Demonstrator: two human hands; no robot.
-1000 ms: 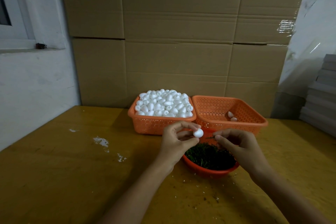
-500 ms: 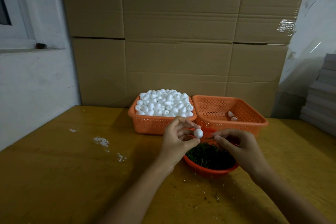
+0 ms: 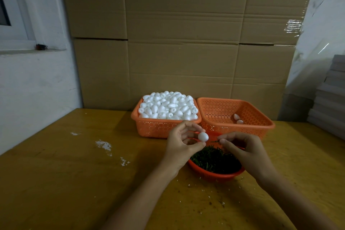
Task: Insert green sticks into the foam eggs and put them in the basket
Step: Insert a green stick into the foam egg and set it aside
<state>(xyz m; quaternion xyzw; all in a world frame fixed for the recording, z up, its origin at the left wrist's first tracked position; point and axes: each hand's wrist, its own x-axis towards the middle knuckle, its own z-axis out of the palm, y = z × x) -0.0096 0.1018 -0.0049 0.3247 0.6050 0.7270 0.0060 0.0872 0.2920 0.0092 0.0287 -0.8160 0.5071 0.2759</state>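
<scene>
Because the right hand (image 3: 246,153) sits over the far side of the round red bowl (image 3: 214,174) at lower centre, part of that rim is hidden, and the green stick (image 3: 215,141) shows only as a short dark sliver pointing left, too thin to judge its length. The two eggs (image 3: 236,116) in the right basket (image 3: 220,110), centre-right, are too small to tell whether sticks are in them. A grey stack (image 3: 332,89) at the right edge and a window frame (image 3: 11,15) at upper left are cut off, as are both forearms at the bottom edge. The foam egg (image 3: 203,136) is small, white, matte and ovoid; it sits at frame centre, in the air above the bowl's far rim and in front of where the two baskets meet. The stick tip is near it, w/ a small gap, not touching as far as shows. Loose green sticks (image 3: 214,158) fill the bowl; the left basket (image 3: 155,127) is heaped w/ white eggs (image 3: 168,106). Left hand (image 3: 182,144): thumb below and forefinger above pinch the egg, other fingers loosely bent behind it. Right hand: back toward the camera, thumb and forefinger pressed together on the stick, remaining fingers curled under. Both hands are raised above the wooden table (image 3: 74,173).
</scene>
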